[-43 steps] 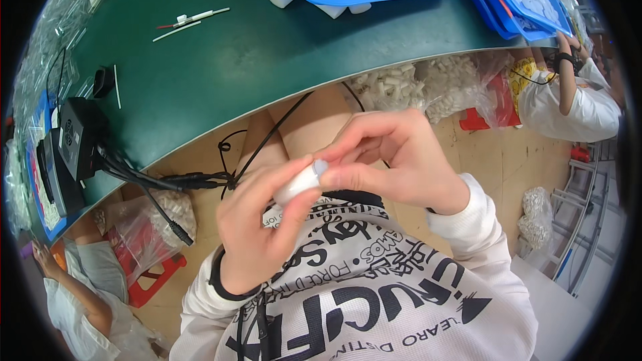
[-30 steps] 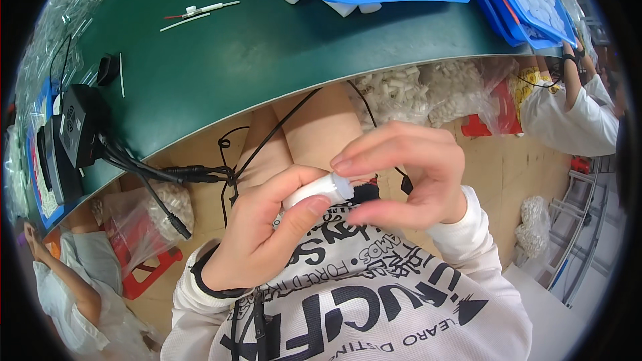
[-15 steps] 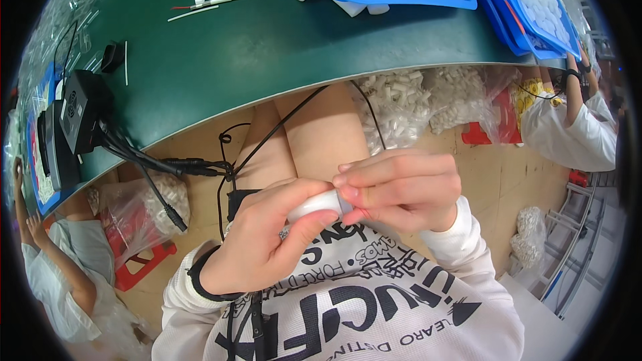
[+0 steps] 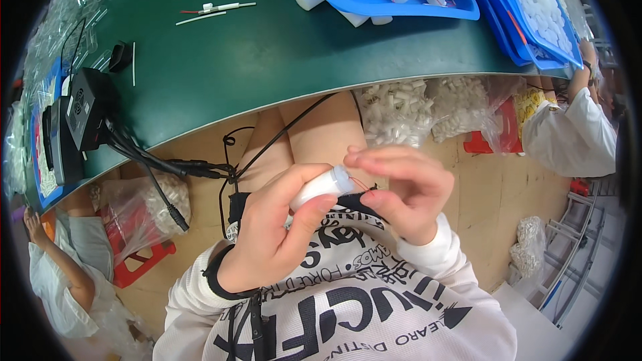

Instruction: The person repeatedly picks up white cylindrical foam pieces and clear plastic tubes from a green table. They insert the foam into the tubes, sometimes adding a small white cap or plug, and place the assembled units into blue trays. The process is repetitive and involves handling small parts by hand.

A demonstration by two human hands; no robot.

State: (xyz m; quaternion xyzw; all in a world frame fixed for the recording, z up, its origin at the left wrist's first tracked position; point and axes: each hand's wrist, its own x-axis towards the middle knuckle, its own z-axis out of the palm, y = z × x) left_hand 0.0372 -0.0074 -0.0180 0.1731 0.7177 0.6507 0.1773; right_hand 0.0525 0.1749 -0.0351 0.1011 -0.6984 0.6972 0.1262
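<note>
My left hand (image 4: 262, 232) is closed around a white plastic cylinder (image 4: 313, 191) above my lap, its thumb and fingers on the sides. A translucent round cap (image 4: 344, 178) sits on the end that points right and slightly up. Thin red wires (image 4: 360, 184) come out of that cap. Just beside it, my right hand (image 4: 413, 190) has its thumb and fingers spread apart, the thumb close to the wires. Whether the thumb touches them I cannot tell.
Beyond my lap curves the edge of a green table (image 4: 234, 60). On it are blue trays (image 4: 408, 10) with white capped parts, thin rods (image 4: 217, 8) and a black device (image 4: 92, 108) with cables. Bags of white parts (image 4: 398, 110) lie below. People work at both sides.
My right hand has opened and drawn back from the cylinder's end, exposing the cap and red wires. My left hand keeps hold of the cylinder, now tilted up more.
</note>
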